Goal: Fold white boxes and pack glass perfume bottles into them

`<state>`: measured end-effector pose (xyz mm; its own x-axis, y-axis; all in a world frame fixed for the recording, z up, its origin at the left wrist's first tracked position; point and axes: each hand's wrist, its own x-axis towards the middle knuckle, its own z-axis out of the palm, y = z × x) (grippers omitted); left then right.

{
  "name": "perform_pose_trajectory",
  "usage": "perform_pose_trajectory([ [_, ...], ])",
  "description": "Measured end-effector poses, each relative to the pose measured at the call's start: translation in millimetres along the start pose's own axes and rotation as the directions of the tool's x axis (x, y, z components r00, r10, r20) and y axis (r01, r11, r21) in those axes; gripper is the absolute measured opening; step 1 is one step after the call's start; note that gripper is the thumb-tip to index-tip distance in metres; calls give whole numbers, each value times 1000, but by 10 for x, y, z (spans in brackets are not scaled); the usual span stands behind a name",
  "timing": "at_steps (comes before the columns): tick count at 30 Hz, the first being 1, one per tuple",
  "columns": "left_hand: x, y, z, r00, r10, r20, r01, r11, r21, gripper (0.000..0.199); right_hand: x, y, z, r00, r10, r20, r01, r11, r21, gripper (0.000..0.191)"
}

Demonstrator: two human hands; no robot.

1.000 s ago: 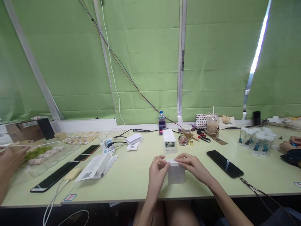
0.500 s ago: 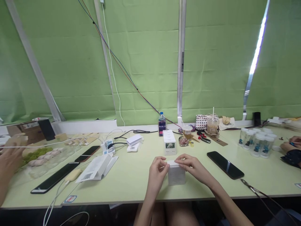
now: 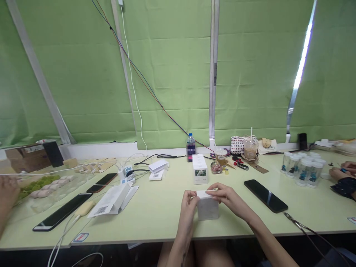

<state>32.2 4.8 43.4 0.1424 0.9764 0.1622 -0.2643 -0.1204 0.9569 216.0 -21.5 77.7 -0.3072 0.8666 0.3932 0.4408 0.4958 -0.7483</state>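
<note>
A small white, slightly translucent box [image 3: 208, 209] stands upright near the table's front edge. My left hand [image 3: 189, 204] pinches its upper left corner between thumb and fingers. At the upper right, the closed fingers of my right hand [image 3: 228, 197] press on the top edge. The box's lid area is partly covered by my fingertips. Just behind it stands a row of white cartons [image 3: 200, 174], the front one printed with a picture of white flowers.
A black phone [image 3: 265, 195] and pliers [image 3: 297, 223] lie to the right, with several clear tubes [image 3: 304, 170] beyond. Left are white paper packets [image 3: 112, 202], a tablet-like black device [image 3: 62, 213] and an egg-tray-like container [image 3: 52, 187]. Co-workers' hands [image 3: 8, 193] show at both sides.
My left fingers have shifted slightly on the box's top corner; the box stays in place. The co-worker's hand at far left has moved down and outward.
</note>
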Motion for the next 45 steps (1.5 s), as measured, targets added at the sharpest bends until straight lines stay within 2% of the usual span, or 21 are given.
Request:
perform_pose_trajectory([
  [3, -12, -44, 61, 999, -16, -29, 15, 999, -36, 26, -28, -27, -13, 999, -44, 18, 45, 997, -67, 32],
  [6, -25, -79, 134, 999, -48, -9, 48, 998, -42, 33, -63, 1, -20, 996, -90, 25, 92, 987, -131, 33],
  [10, -36, -108, 179, 1000, -29, -4, 29, 1000, -5, 33, -88, 99, -17, 992, -122, 30, 125, 977, -174, 34],
  [14, -20, -119, 168, 998, 51, 38, -55, 994, 94, 27, -86, 170, -14, 988, -144, 57, 152, 974, -168, 35],
  [18, 5, -108, 164, 991, 95, 98, -107, 986, 126, 28, -92, 175, -24, 987, -150, 61, 160, 966, -202, 35],
  [23, 22, -88, 176, 988, 108, 112, -122, 985, 121, 24, -114, 145, -34, 983, -174, 51, 181, 942, -284, 34],
  [28, 51, -83, 167, 986, 110, 127, -125, 986, 114, 24, -120, 191, -5, 980, -197, 35, 199, 937, -288, 34],
  [34, -7, -142, 96, 977, 99, 188, -124, 984, 125, 39, -105, 307, 58, 971, -235, -45, 213, 936, -279, 33],
  [36, -82, -176, 61, 969, 114, 220, -154, 972, 175, 46, -95, 349, 71, 964, -250, -88, 215, 931, -294, 34],
  [39, -197, -212, 27, 945, 211, 252, -286, 905, 315, 47, -89, 396, 68, 959, -257, -121, 211, 930, -301, 34],
  [43, -266, -214, 36, 915, 279, 293, -380, 841, 387, 45, -111, 395, 40, 969, -220, -114, 182, 944, -274, 34],
  [45, -271, -214, 47, 903, 299, 309, -411, 812, 415, 47, -122, 375, 32, 971, -212, -107, 181, 953, -243, 41],
])
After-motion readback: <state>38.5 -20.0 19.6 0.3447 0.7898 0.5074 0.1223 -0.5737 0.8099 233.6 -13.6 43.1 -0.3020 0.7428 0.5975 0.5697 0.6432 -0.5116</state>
